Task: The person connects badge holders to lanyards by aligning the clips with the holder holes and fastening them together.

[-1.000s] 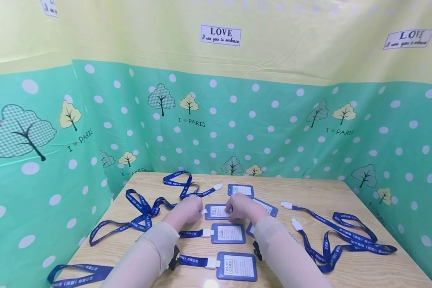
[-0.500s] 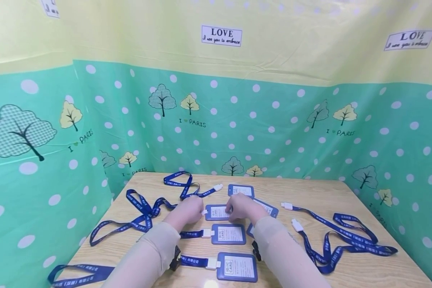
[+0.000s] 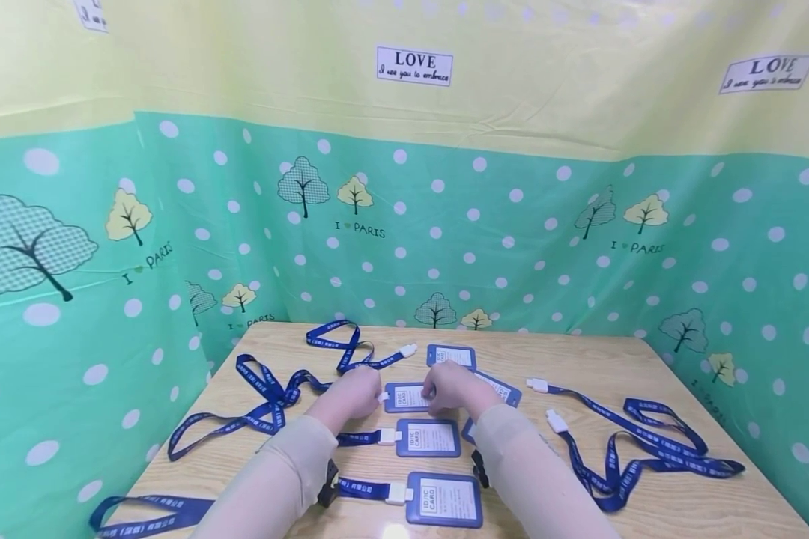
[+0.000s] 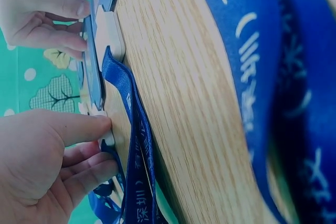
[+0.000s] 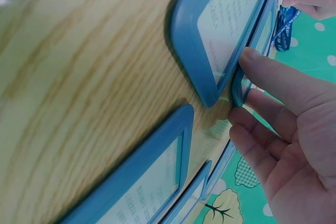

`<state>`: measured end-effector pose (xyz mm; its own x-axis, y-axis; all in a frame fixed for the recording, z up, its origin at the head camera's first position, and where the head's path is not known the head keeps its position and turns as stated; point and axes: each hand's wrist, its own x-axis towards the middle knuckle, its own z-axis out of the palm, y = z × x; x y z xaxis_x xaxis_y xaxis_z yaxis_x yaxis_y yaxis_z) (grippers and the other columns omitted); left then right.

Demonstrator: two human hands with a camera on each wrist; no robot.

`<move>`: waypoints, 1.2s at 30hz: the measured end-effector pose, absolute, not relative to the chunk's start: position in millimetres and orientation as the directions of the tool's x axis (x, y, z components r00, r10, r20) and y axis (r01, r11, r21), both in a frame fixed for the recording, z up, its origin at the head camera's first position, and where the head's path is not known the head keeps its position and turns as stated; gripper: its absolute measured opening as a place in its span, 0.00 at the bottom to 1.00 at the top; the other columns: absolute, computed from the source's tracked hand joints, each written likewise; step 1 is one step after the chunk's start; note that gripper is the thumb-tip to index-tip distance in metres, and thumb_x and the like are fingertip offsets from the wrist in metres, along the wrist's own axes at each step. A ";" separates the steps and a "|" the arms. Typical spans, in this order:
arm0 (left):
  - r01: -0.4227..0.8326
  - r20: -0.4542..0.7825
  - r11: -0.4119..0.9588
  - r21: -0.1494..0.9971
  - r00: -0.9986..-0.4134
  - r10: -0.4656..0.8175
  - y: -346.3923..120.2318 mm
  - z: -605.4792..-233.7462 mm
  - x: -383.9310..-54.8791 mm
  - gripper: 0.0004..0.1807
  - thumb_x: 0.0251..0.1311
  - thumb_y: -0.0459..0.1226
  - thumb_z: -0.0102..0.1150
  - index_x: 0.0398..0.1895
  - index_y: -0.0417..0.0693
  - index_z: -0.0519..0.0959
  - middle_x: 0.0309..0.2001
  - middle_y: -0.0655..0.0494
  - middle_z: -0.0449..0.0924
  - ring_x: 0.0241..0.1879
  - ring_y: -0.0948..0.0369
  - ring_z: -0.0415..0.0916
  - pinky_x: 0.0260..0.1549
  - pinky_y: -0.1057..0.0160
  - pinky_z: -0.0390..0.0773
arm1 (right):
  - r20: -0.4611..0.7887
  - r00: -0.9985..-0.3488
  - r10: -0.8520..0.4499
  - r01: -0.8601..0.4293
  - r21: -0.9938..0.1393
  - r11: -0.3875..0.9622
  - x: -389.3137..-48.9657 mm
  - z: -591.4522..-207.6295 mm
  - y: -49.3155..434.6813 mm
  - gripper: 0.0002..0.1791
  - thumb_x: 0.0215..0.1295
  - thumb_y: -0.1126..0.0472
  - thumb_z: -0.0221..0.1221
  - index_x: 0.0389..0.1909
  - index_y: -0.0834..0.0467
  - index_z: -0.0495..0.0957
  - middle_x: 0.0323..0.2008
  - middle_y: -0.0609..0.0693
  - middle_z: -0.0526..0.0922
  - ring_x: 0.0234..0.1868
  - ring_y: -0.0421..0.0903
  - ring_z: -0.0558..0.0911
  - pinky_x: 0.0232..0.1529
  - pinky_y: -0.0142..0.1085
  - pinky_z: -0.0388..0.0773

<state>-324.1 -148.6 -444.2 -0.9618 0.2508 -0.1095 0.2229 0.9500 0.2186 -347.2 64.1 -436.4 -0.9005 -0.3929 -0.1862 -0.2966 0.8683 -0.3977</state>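
Observation:
A blue-framed ID card holder [image 3: 404, 398] lies flat between both hands at the table's middle. My left hand [image 3: 356, 393] pinches the white clip [image 4: 107, 132] at the holder's left end, thumb on top, in the left wrist view. A blue lanyard with white lettering runs from this clip, partly hidden by the hand. My right hand [image 3: 460, 388] pinches the holder's right end between thumb and fingers; the right wrist view shows the thumb [image 5: 254, 61] on its edge. Nearer to me lie two more card holders, a middle one [image 3: 438, 443] and a front one [image 3: 448, 507], each joined to a lanyard clip.
Behind the right hand lie a far card holder [image 3: 455, 353] and a tilted one [image 3: 504, 389]; another is partly covered by the arm. Loose lanyards with white clips [image 3: 556, 421] spread at right. More lanyards [image 3: 259, 382] lie at left. A patterned curtain [image 3: 404, 247] encloses the table.

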 end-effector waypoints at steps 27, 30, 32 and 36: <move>0.242 -0.117 0.940 0.239 -0.954 0.275 -151.8 -443.5 -324.6 0.03 0.64 0.35 0.67 0.32 0.47 0.86 0.35 0.56 0.79 0.30 0.60 0.73 0.35 0.60 0.79 | -0.191 -0.895 -0.403 -0.307 -0.391 0.868 -344.9 -431.5 62.8 0.14 0.54 0.61 0.76 0.42 0.49 0.89 0.40 0.43 0.85 0.37 0.41 0.81 0.52 0.44 0.82; 0.243 -0.114 0.938 0.249 -0.954 0.277 -152.0 -443.9 -324.3 0.03 0.64 0.35 0.66 0.32 0.46 0.86 0.36 0.55 0.79 0.31 0.60 0.73 0.35 0.60 0.78 | -0.188 -0.897 -0.400 -0.303 -0.396 0.866 -343.4 -430.4 62.7 0.13 0.54 0.61 0.76 0.42 0.49 0.89 0.41 0.44 0.85 0.38 0.41 0.81 0.52 0.45 0.82; 0.242 -0.114 0.937 0.253 -0.954 0.277 -152.1 -444.2 -324.4 0.03 0.64 0.35 0.66 0.32 0.47 0.86 0.36 0.55 0.79 0.31 0.60 0.73 0.35 0.60 0.78 | -0.189 -0.899 -0.394 -0.297 -0.399 0.868 -342.8 -430.4 62.6 0.13 0.54 0.61 0.76 0.41 0.49 0.89 0.41 0.44 0.85 0.38 0.42 0.81 0.53 0.45 0.82; 0.246 -0.116 0.935 0.254 -0.953 0.281 -152.2 -444.9 -325.1 0.04 0.64 0.34 0.66 0.31 0.47 0.86 0.36 0.55 0.79 0.31 0.60 0.73 0.34 0.61 0.78 | -0.195 -0.900 -0.390 -0.290 -0.402 0.869 -342.2 -430.5 62.4 0.13 0.55 0.61 0.76 0.41 0.50 0.89 0.41 0.45 0.85 0.37 0.42 0.81 0.52 0.45 0.82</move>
<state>-325.1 -152.2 -444.9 -0.9526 0.2815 -0.1156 0.2456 0.9355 0.2541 -342.2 62.4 -430.5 -0.8998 -0.3904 -0.1946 -0.2899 0.8687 -0.4017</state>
